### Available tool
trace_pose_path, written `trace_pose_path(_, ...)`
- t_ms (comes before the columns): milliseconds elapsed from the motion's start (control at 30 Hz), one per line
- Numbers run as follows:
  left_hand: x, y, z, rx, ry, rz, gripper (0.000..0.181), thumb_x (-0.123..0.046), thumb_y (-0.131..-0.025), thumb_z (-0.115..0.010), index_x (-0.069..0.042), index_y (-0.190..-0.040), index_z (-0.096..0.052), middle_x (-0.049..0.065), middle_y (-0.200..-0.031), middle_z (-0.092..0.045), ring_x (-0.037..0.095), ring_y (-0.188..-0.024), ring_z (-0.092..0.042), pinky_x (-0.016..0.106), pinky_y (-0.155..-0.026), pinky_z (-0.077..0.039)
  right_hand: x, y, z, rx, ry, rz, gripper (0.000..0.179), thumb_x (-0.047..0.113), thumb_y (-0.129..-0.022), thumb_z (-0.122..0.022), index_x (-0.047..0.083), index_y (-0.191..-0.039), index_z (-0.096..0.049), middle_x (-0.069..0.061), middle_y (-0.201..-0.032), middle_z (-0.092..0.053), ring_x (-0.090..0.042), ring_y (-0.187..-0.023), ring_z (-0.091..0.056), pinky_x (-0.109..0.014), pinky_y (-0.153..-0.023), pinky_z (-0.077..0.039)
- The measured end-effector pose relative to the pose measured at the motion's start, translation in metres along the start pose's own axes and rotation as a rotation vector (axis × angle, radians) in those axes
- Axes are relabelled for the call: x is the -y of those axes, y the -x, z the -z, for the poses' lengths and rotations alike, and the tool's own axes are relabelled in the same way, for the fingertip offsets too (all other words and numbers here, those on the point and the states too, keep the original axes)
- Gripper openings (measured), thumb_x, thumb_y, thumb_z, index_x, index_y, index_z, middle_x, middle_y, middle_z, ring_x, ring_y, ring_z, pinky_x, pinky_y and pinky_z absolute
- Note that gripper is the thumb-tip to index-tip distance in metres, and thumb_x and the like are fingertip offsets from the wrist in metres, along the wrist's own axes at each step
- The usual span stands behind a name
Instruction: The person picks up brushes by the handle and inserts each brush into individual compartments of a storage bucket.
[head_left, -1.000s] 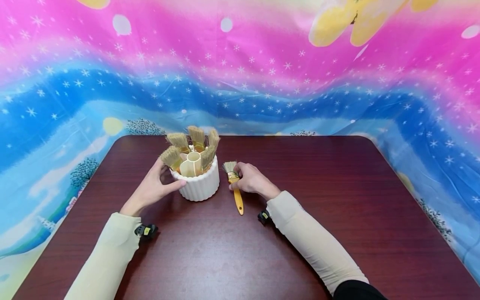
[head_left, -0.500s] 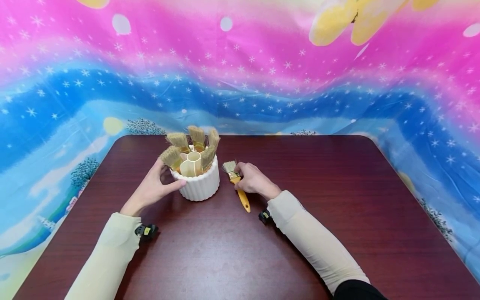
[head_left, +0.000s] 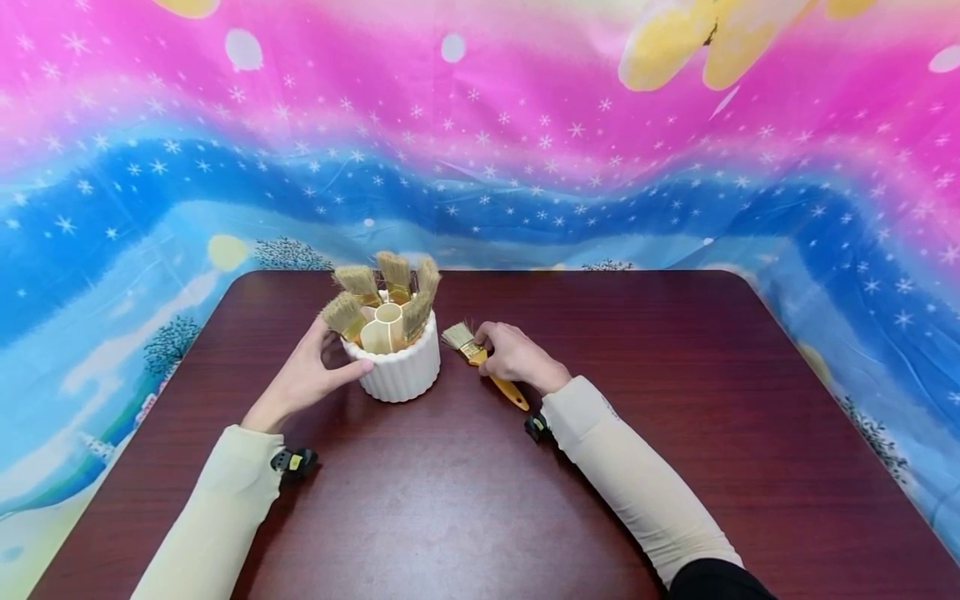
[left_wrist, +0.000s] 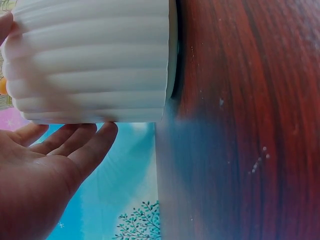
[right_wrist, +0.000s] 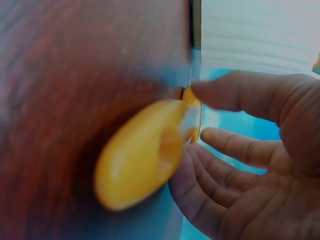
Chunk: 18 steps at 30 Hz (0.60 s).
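Observation:
A white fluted pot (head_left: 397,377) with a divided insert stands left of the table's middle, holding several paintbrushes bristles up. My left hand (head_left: 303,375) steadies its left side, the thumb at the front rim. In the left wrist view, those fingers (left_wrist: 97,145) touch the ribbed wall. To the right of the pot, my right hand (head_left: 513,354) pinches a flat paintbrush (head_left: 476,357) with a yellow handle near the metal band. Its pale bristles point toward the pot and lie close over the table. The right wrist view shows the handle's holed end (right_wrist: 132,160) close to the camera.
The dark red wooden table (head_left: 420,500) has rounded far corners. A colourful printed cloth (head_left: 525,125) hangs right behind it and along its sides. A black wrist device (head_left: 294,461) sits at the left cuff.
The paintbrush has turned in my right hand, its handle end swinging right and its bristles leftward toward the pot. The right hand has shifted slightly right. The left hand and pot stay in place.

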<state>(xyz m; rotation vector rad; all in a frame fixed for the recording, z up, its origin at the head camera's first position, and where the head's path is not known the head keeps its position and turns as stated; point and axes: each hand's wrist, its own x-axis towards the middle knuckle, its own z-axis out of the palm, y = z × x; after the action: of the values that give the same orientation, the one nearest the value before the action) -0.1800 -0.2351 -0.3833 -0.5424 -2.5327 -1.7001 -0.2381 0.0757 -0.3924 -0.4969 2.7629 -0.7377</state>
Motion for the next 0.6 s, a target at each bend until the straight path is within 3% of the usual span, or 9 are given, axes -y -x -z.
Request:
trace_pose_path(167,0.0002,0.0001,-0.0003,-0.003,-0.004,0.021,0.09,-0.016,-0.08,-0.079,-0.023,-0.15,-0.023,0.009,-0.145,-0.041,0.026,-0.13,-0.041,0.049,-0.104,-0.035,0.0026,-0.0039,-0.0017,-0.001,0.042,-0.016,0.054,0.022,-0.077,-0.08,0.005,-0.122,-0.057,-0.008,-0.11,-0.058,-0.021,-0.098,-0.052,-0.035,-0.086,-0.046)
trace_pose_path(333,-0.0013,0.001,-0.0004,0.001,-0.008,0.023,0.091,-0.017,-0.081,-0.078,-0.023,-0.151,-0.021,0.011,-0.145,-0.04,0.028,-0.13,-0.041,0.052,-0.104,-0.034,0.0024,-0.0078,-0.0021,0.014,0.113,-0.008,0.053,0.022,-0.078,-0.079,0.003,-0.123,-0.058,-0.011,-0.12,-0.058,-0.022,-0.108,-0.052,-0.035,-0.092,-0.045)
trace_pose_path(600,-0.0027,0.001,0.0009,0.005,-0.005,0.014,0.091,-0.016,-0.081,-0.078,-0.023,-0.152,-0.02,0.01,-0.145,-0.04,0.027,-0.13,-0.041,0.051,-0.104,-0.035,-0.0038,-0.0086,0.0038,0.033,0.107,0.015,0.046,0.01,-0.08,-0.071,0.003,-0.124,-0.059,-0.007,-0.106,-0.058,-0.021,-0.09,-0.05,-0.033,-0.076,-0.044)
